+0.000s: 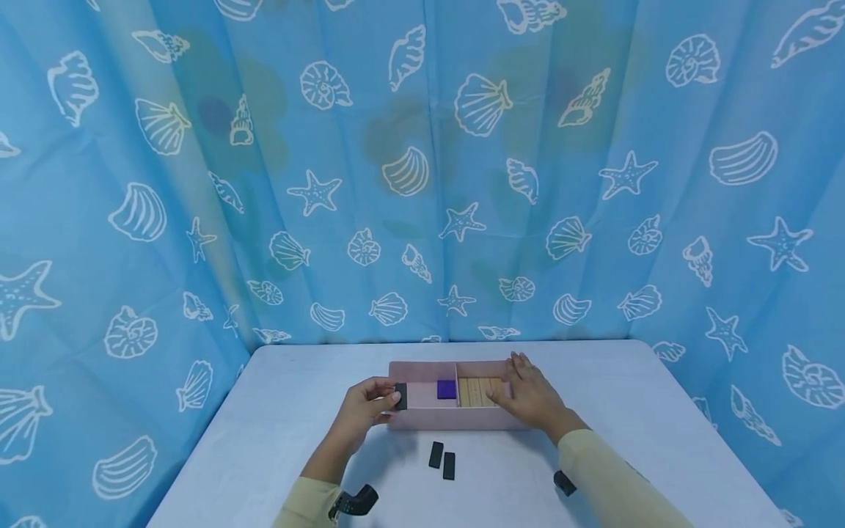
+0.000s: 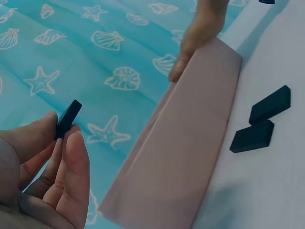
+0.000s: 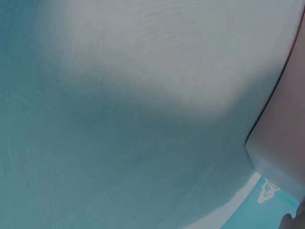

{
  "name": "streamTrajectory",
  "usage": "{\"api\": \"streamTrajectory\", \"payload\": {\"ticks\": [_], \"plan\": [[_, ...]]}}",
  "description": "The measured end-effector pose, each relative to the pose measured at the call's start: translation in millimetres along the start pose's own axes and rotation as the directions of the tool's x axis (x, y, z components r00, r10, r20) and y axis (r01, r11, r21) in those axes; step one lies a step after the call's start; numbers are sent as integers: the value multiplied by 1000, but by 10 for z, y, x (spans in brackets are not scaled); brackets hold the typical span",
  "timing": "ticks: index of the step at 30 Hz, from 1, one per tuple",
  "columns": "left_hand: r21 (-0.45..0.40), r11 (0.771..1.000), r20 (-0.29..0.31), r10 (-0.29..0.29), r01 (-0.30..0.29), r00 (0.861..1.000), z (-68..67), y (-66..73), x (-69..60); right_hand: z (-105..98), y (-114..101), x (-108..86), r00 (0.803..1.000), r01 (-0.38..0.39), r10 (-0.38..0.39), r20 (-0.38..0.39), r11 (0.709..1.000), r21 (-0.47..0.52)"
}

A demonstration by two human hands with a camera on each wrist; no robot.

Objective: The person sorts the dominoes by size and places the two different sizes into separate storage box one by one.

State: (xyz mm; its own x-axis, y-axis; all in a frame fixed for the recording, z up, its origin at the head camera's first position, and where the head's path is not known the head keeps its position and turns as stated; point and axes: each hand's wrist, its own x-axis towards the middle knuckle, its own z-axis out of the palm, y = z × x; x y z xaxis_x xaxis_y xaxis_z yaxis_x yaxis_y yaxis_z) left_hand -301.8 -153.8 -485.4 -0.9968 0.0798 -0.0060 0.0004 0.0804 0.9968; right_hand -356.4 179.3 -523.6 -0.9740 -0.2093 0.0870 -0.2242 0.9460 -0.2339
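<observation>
One black block (image 1: 401, 397) pinched by left grip (image 1: 361, 411); pink box (image 1: 455, 419) to its right. Right grip (image 1: 536, 397), fingers extended, rested at box's opposite end. Block could be dropped outside if pinch is loosened early.

Beyond the grip, a blue curtain (image 1: 432, 176) hangs in vertical folds and continues around to the left and right. White outlines of seashells (image 1: 483, 105) and starfish (image 1: 315, 192) cover it; faint greenish-brown blotches (image 1: 267, 147) tint its upper part. Beneath the grip, a white table (image 1: 284, 411) with rounded far corners bears soft-edged shadows (image 1: 389, 447) on the near side.
</observation>
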Motion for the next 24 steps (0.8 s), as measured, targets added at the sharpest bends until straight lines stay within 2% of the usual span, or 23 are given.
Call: {"api": "streamTrajectory", "payload": {"ticks": [6,13,24], "plan": [[-13,1000,29,14,-14,999,-8,73,69,-28,15,-19,1000,22,-22,3,998,-55],[-2,1000,31,0,0,1000,17,148,176,-82,-23,-14,999,38,-36,29,997,-60],[101,995,86,2,-11,996,113,146,463,-93,-28,-29,998,22,-18,62,997,-70]]}}
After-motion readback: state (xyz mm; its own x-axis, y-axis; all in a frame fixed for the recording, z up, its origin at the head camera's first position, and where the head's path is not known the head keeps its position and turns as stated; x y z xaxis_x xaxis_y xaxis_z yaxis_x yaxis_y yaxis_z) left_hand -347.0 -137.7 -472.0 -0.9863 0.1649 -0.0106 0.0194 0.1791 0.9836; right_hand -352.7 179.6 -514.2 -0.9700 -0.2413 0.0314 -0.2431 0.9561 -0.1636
